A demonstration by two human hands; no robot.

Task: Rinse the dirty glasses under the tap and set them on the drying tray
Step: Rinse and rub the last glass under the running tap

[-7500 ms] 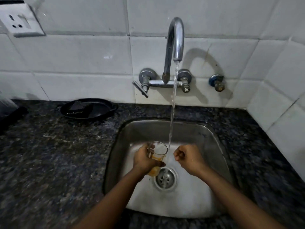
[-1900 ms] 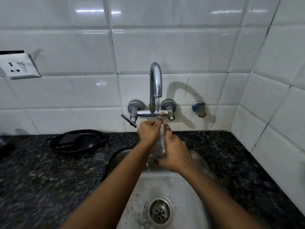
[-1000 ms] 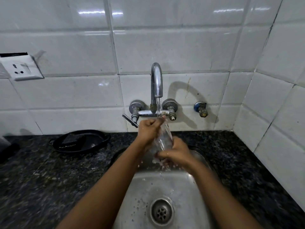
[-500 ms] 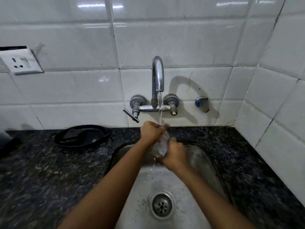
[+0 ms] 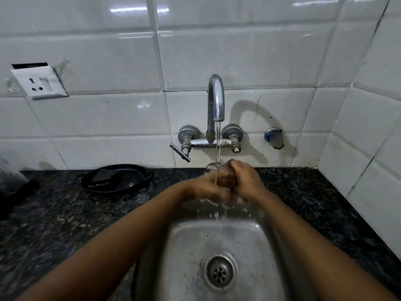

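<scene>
A clear drinking glass (image 5: 213, 168) is held upright under the chrome tap (image 5: 215, 98), whose water stream falls into its mouth. My left hand (image 5: 206, 187) grips the glass from the left side. My right hand (image 5: 245, 181) is curled against the glass on the right, fingers wrapped over it. Only the rim and a strip of the glass show between the hands. Water splashes down from them into the steel sink (image 5: 249, 246).
A black pan (image 5: 115, 178) sits on the dark granite counter (image 5: 54, 224) left of the sink. The tap lever (image 5: 180, 152) juts out at the left. A wall socket (image 5: 39, 83) hangs on the tiles. The drain (image 5: 220, 271) lies below.
Both hands have shifted slightly right and turned the glass from tilted to upright, mouth under the stream. The right hand moved from the glass's bottom up to its side.
</scene>
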